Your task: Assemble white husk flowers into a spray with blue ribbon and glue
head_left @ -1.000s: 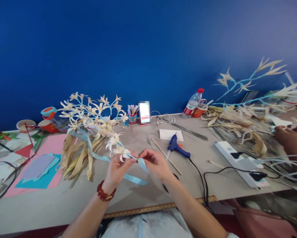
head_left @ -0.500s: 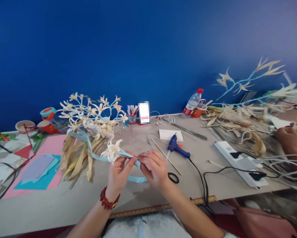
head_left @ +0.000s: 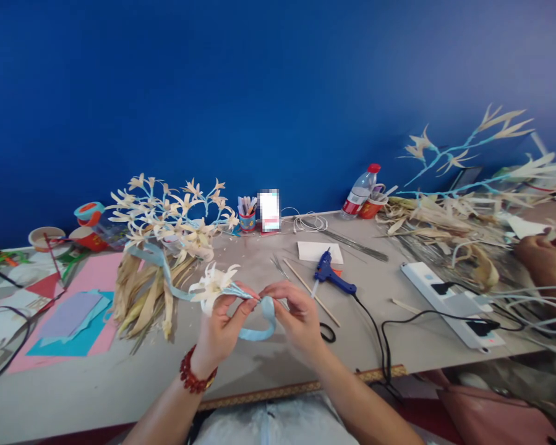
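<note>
Head view: left hand (head_left: 222,327), lower centre of frame, pinches the stem (head_left: 241,290) of a white flower (head_left: 213,285) between thumb and fingers; flower points left, just above that hand. Right hand (head_left: 300,315), close beside, pinches blue ribbon (head_left: 257,334) at the stem's end, ribbon looping below. Glue gun (head_left: 334,276) right of centre; power strip (head_left: 426,287) lower right

Nowhere readable as words, numbers or brand names. Printed in red and white on the wraparound label (head_left: 353,204) of the clear plastic bottle (head_left: 365,183) with a red cap (head_left: 374,168), behind and to the right of the blue plastic glue gun (head_left: 326,270) – too small to make out. Blurred into pixels on the bright white upright screen (head_left: 270,207), behind and left of the glue gun. Patterned, but not legibly, on the round red-and-blue pen cup (head_left: 247,224) – farther left behind the glue gun.
</note>
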Demonstrator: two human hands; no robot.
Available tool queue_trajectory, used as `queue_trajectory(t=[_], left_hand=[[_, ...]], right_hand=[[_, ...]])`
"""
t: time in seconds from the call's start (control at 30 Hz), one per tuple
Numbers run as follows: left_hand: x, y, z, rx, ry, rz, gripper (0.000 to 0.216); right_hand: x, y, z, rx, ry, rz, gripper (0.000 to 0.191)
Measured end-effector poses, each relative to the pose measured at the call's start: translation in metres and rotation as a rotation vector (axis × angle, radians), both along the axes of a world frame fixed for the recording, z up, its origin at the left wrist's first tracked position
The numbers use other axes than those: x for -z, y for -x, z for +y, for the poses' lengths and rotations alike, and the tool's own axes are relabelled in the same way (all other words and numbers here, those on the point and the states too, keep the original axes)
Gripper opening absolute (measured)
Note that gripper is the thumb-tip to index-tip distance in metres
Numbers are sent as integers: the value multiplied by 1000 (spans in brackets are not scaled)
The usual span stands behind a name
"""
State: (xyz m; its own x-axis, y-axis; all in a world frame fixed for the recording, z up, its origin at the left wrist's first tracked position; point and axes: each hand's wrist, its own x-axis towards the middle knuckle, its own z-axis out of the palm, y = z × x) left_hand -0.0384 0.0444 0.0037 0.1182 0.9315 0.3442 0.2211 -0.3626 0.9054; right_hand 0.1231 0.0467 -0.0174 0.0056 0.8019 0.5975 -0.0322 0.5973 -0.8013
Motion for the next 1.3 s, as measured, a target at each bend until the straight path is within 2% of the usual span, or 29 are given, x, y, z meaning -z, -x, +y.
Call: queue_trajectory(t=[0.23,0.43,0.53,0.63,0.77,0.93,1.03,1.17,1.3], left_hand=[[-2,-10,0,-124,81,-37,14],[5,-10,-3,-172,54,24,14],[2,-9,-7,-175,0,102,13],[-3,-7,-8,-118,-25,125,11],[-5,-5,-6,-5,-51,80,9],[-2,-2,-4,89,-114,27,9],[-2,2,-4,114,-172,94,13],[-6,5,-2,132,-223,174,14],[-12,7,0,149,-211,210,12]], right_hand=[[-1,-7,-2,180,-248,-251,25],[1,-11,-2,210,-441,-450,22],[-1,-11,-3,222,-452,-433,22],[-3,-10,-5,194,-325,-314,20],[-2,-7,-7,36,-6,-64,7],[1,-5,-7,-235,306,206,22],[-1,-5,-7,-327,375,301,23],[-7,-4,-7,-417,385,347,22],[-11,-4,-7,-415,356,321,25]])
